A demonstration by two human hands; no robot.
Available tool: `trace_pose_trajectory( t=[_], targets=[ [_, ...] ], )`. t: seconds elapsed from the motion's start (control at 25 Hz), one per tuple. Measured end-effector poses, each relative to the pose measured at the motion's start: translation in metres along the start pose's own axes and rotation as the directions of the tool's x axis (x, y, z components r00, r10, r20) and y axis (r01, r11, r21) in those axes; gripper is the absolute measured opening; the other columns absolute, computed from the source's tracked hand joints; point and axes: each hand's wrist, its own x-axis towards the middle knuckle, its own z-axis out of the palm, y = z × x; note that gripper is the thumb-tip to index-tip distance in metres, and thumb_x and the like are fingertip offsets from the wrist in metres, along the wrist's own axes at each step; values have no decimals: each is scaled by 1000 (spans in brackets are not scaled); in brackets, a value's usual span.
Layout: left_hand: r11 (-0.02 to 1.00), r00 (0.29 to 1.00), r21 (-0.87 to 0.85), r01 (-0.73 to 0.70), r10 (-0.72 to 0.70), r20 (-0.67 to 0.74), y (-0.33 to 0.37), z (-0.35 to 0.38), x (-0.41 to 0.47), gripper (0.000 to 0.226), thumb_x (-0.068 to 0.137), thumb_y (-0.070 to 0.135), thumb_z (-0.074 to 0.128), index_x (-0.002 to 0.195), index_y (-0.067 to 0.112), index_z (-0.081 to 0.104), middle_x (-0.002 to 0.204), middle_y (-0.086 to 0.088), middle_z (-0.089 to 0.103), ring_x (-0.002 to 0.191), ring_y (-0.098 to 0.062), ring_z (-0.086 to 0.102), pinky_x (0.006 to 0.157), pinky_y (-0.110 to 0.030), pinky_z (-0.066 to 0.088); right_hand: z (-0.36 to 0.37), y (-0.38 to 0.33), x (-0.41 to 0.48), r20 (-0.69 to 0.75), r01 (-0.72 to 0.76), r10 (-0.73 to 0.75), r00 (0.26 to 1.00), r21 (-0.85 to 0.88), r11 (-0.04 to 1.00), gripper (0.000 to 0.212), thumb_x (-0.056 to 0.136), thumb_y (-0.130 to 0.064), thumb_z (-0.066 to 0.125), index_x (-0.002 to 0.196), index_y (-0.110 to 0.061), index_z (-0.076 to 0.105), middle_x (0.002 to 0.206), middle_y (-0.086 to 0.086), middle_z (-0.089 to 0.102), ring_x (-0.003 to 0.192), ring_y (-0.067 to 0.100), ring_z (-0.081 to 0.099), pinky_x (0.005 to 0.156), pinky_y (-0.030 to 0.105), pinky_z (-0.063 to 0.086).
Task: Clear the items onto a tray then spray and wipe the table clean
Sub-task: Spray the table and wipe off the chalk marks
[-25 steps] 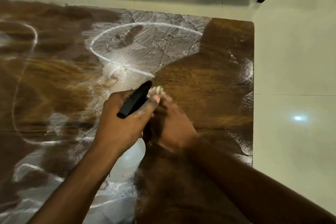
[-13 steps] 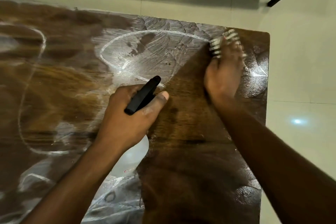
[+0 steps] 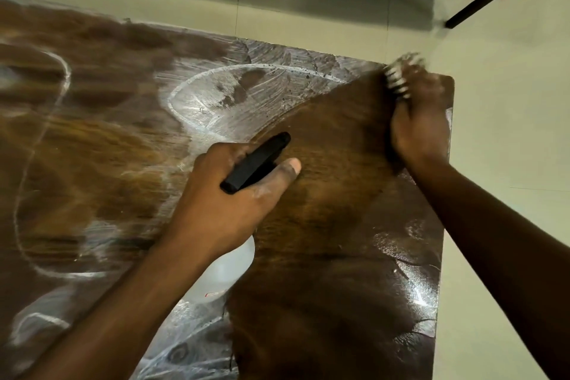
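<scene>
Head view: brown wooden table on pale floor tiles, white smears over its left and far side, wiped dark wood on the right. The left hand curls round the spray bottle upright at mid-table; the right hand clutches a blurred striped cloth at the far right corner. A second ago that cloth was beside the bottle, now well apart.
</scene>
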Motion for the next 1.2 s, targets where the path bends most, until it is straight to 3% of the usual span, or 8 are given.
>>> trace_pose_trajectory(
  t=[0.12,0.2,0.44,0.6,0.72,0.8,1.0,1.2],
  targets=[
    [999,998,14,-51,51,41,3,2,-2,56,85,63,74,84,7,72,76,-24,71,57,-40,66,54,-57,58,21,-48,5,-44,-175,177,983,53,983,66,101,-6,43,165,-17,36,173,11,32,162,32,22,133,47,19],
    [998,998,33,-60,60,4,6,3,0,52,86,62,74,80,10,71,68,-20,67,52,-37,64,53,-56,58,39,-83,-32,56,143,-145,988,37,989,68,98,-7,48,164,-17,37,173,10,32,163,27,19,134,49,18],
    [995,990,35,-95,98,-104,8,-7,12,41,92,56,75,66,26,65,46,4,56,38,-17,57,43,-40,46,35,-61,-56,403,884,-820,405,54,464,52,92,-22,57,144,-24,61,150,8,64,143,31,52,115,53,50],
    [997,990,-6,-80,79,-115,2,-17,10,57,87,64,75,78,9,65,71,-23,69,52,-41,62,50,-58,53,25,-50,-11,113,182,-179,977,-22,983,66,101,-13,45,166,-27,37,175,3,30,164,27,20,133,49,22],
    [997,992,12,-79,80,-96,-5,-25,2,46,89,57,77,81,13,70,70,-19,70,51,-35,62,51,-58,55,40,-103,-10,-5,-148,151,989,182,972,64,105,-12,47,165,-29,37,176,0,27,165,25,14,135,44,14],
    [997,994,40,-71,74,-85,-12,-30,-5,48,89,56,76,81,9,69,63,-18,65,49,-34,61,51,-58,56,59,-135,-36,81,72,-84,993,136,988,66,104,-14,50,166,-31,35,176,0,27,165,25,14,134,49,17],
    [998,997,60,-4,9,-79,-28,-47,-25,37,88,58,73,85,22,77,57,-5,71,42,-14,63,54,-49,60,75,-149,-84,532,790,-789,308,318,523,60,103,-43,56,161,-38,41,176,-4,27,164,21,18,132,52,21],
    [999,996,39,-17,20,-82,-47,-60,-45,51,96,47,76,58,22,55,42,-3,55,33,-14,55,43,-25,46,55,-127,-6,185,355,-349,919,1,935,68,103,-12,47,167,-30,33,176,6,26,164,30,19,135,47,14]
  ],
)
